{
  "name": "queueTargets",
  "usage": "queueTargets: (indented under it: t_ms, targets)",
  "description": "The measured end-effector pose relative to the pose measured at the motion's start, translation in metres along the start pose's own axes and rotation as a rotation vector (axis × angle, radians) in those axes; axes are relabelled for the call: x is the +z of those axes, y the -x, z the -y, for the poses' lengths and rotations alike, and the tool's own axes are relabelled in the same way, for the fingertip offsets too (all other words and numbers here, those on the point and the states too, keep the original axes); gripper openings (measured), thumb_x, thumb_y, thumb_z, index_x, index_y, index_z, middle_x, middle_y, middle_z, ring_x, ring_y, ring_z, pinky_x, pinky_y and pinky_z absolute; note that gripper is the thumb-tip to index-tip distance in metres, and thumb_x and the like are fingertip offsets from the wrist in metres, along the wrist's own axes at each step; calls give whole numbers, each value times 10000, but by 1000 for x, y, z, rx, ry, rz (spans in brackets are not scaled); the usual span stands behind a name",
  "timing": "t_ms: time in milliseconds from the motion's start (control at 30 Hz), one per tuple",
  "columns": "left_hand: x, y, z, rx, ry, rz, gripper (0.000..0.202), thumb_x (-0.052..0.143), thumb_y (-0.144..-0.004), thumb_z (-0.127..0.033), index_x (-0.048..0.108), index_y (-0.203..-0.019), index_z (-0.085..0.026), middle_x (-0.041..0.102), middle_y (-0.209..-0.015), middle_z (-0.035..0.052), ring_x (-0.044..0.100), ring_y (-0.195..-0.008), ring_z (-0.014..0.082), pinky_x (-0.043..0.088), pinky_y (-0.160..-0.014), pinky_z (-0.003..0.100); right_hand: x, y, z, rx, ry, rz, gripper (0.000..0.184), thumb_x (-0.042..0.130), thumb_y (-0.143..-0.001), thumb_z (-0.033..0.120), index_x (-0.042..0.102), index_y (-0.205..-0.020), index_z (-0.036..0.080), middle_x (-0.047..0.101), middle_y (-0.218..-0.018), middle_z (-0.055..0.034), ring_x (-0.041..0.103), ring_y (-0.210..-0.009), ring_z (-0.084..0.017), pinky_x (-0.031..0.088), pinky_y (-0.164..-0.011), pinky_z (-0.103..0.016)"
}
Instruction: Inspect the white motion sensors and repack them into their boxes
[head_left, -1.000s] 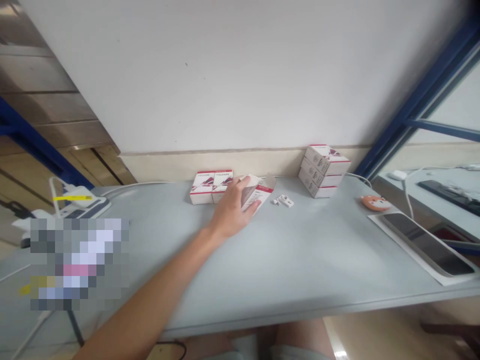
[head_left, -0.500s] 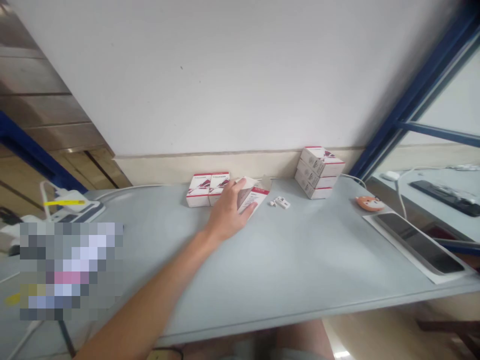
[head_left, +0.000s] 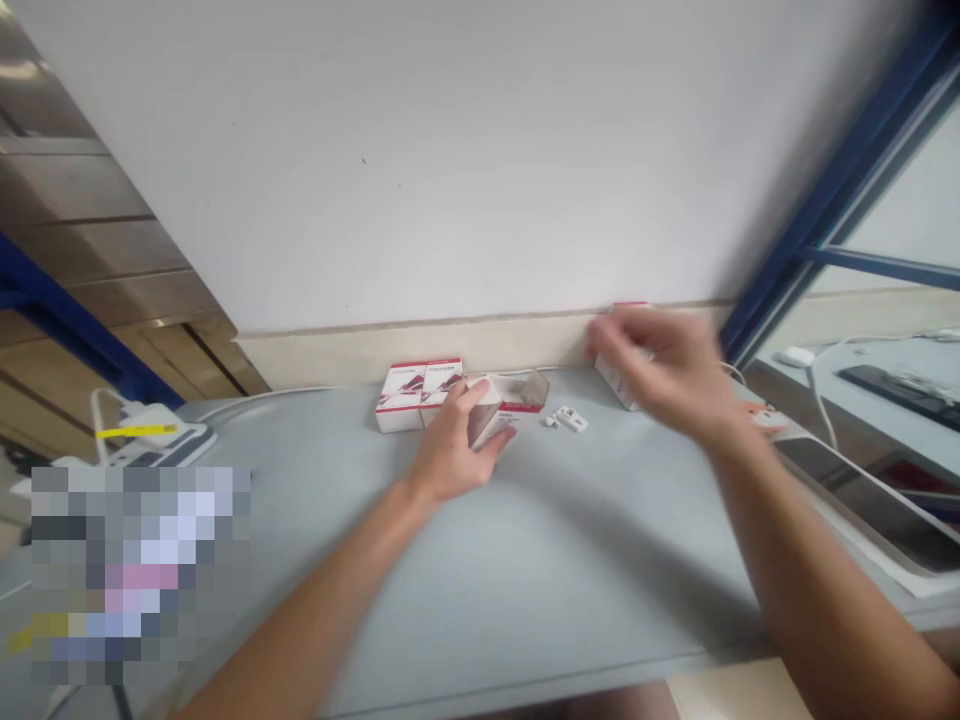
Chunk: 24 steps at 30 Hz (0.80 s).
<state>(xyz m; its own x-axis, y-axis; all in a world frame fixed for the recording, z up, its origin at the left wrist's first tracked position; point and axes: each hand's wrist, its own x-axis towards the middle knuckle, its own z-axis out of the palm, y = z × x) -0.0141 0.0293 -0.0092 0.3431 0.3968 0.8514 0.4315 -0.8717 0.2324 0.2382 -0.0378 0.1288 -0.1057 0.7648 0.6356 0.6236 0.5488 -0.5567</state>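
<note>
My left hand (head_left: 450,450) grips a small white and red carton (head_left: 504,408) near the back of the grey table (head_left: 525,560); the carton's end flap stands open toward the right. Just right of it lie small white plastic parts (head_left: 566,419) on the table. My right hand (head_left: 660,370) hovers above the table in front of a stack of the same cartons (head_left: 619,385), mostly hiding it. That hand is smeared by motion, so its fingers are unclear. Two more closed cartons (head_left: 416,393) sit side by side left of my left hand.
A white wall (head_left: 450,150) rises behind the table. A phone on white paper (head_left: 870,500) lies at the right edge, with an orange object beside my right wrist. A white device with a yellow tag (head_left: 142,435) stands at the left. A blue steel frame (head_left: 825,190) stands at the right.
My right hand has come into view and reached toward the stacked cartons. My left hand has tilted the open carton more upright and closed round it.
</note>
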Motion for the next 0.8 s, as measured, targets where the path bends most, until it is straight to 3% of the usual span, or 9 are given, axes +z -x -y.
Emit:
queueTargets:
  t_ms: [67,133,267,433,567,633,733,767,800]
  targets:
    - [-3,-1,-1,23,-2,1,722,770,-922,-289,358,-1515,-270,617,-1335,156,678,-1251,310,575,-1053,502,20,-2,-6,-82,90,160,307,616,-1053,400,760,-871,200,706,-784,-23,614,-696,-161,473,-658,-312]
    - [-6,-3,-3,56,-29,-2,734,777,-907,-277,360,-1510,-274,608,-1329,162,692,-1212,308,601,-1005,494,38,0,-14,-143,243,263,251,626,-1043,330,756,-862,213,699,-812,-30,617,-759,-192,454,-691,-342]
    - [-8,-9,-12,204,-103,0,718,782,-880,-204,397,-1484,-252,612,-1310,177,681,-1188,305,634,-951,463,60,9,-26,-72,405,222,169,666,-1016,318,769,-913,234,652,-881,-58,620,-895,-256,464,-745,-384]
    - [-6,-11,-21,272,-166,-15,651,766,-868,-129,458,-1432,-236,608,-1314,191,664,-1174,295,649,-912,442,70,17,-32,189,188,182,141,695,-994,341,801,-953,259,587,-914,-42,637,-915,-242,486,-756,-374]
    - [-5,-12,-24,300,-151,19,636,762,-879,-129,467,-1421,-283,601,-1340,164,655,-1217,284,641,-945,447,72,17,-38,283,-5,139,99,778,-917,344,826,-893,261,560,-890,-28,624,-892,-229,491,-812,-382]
    - [-2,-11,-25,238,-130,20,688,782,-868,-142,446,-1441,-323,549,-1419,156,597,-1338,309,588,-1061,522,72,17,-43,289,-75,109,99,795,-897,363,831,-867,277,568,-893,-27,621,-912,-232,488,-843,-386]
    - [4,-5,-23,-27,-117,4,790,840,-838,-214,410,-1487,-348,314,-1632,174,404,-1538,382,451,-1195,632,71,18,-50,268,-83,45,112,808,-880,384,817,-823,288,596,-929,-33,600,-997,-253,474,-919,-403]
    - [6,-2,-22,-126,-96,30,824,846,-840,-241,387,-1517,-346,261,-1666,181,388,-1551,390,452,-1194,628,70,18,-53,259,-68,23,120,811,-877,386,810,-809,287,605,-947,-37,589,-1022,-259,468,-943,-411]
    - [7,0,-20,-205,-60,82,845,838,-855,-258,362,-1547,-356,295,-1660,178,439,-1523,378,489,-1165,598,70,18,-55,252,-49,6,126,813,-873,388,805,-799,286,613,-966,-41,579,-1040,-264,462,-964,-419]
